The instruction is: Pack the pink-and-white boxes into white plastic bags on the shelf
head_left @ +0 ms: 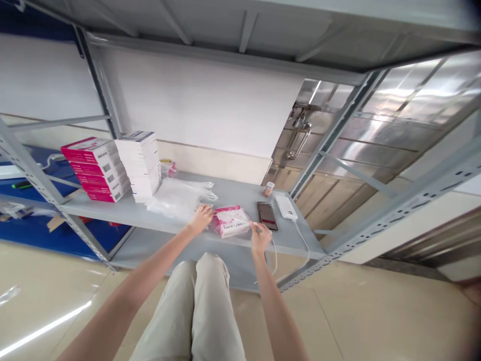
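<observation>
A pink and white box in a clear plastic bag (232, 222) lies at the front edge of the grey shelf (236, 188), between my two hands. My left hand (202, 218) is closed at the left end of the bag, its fingers pinching the plastic. At the other end, my right hand (260, 237) pinches the bag's right corner between thumb and fingers. Just left of my left hand lies a heap of clear plastic bags (180, 196). A dark phone (267, 216) rests on the shelf beyond my right hand.
Stacked pink and white boxes (95, 170) stand on the left beside a taller stack of white boxes (139, 165). To the right lie a white power bank (286, 207) with a white cable (302, 235) and a small jar (268, 189). Metal shelf posts (334, 130) rise at both sides.
</observation>
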`<state>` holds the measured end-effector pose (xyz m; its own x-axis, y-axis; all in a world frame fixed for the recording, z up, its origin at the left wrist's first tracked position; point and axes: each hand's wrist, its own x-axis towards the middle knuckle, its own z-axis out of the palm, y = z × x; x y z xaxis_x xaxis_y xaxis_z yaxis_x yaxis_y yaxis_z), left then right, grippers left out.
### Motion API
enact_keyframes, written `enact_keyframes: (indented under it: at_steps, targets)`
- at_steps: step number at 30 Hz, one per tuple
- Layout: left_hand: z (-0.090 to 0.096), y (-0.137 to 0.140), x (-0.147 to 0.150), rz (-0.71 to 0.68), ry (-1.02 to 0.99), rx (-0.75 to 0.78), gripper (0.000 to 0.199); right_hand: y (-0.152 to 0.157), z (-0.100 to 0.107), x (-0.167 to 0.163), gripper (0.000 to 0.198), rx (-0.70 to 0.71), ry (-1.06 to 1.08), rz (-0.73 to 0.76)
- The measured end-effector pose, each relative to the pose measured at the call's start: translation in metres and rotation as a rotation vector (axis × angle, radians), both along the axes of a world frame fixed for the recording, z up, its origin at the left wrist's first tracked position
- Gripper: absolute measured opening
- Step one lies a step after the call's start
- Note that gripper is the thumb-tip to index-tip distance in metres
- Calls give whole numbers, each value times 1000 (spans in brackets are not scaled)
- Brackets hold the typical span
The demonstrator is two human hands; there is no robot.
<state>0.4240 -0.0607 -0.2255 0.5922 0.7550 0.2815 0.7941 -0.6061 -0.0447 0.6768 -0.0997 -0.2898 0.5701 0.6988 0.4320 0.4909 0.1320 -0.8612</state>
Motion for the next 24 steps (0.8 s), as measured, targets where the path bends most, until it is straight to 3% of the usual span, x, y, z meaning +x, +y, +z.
enact_keyframes:
  at_steps: [4,9,11,14,16,18,21,24]
  targets:
    - [6,-5,-1,25,18,61,31,0,5,1,43,9,45,61]
    - [9,-22,0,121,-244,95,41,1,37,20,49,110,-146,177]
    - [9,-23,11,99,-283,12,66,8,60,22,67,6,-333,388]
    - [11,-18,34,49,-178,-178,101,28,96,10,109,-371,-699,808]
    - [15,-11,47,39,-85,-306,109,43,113,-5,131,-660,-915,979]
    - [20,-5,55,33,-49,-399,108,55,122,-18,139,-843,-1057,1040]
    - [26,1,56,40,-98,-431,103,63,122,-27,132,-883,-1131,1039]
    - [28,4,50,-6,-129,-426,101,58,115,-24,117,-743,-1143,975]
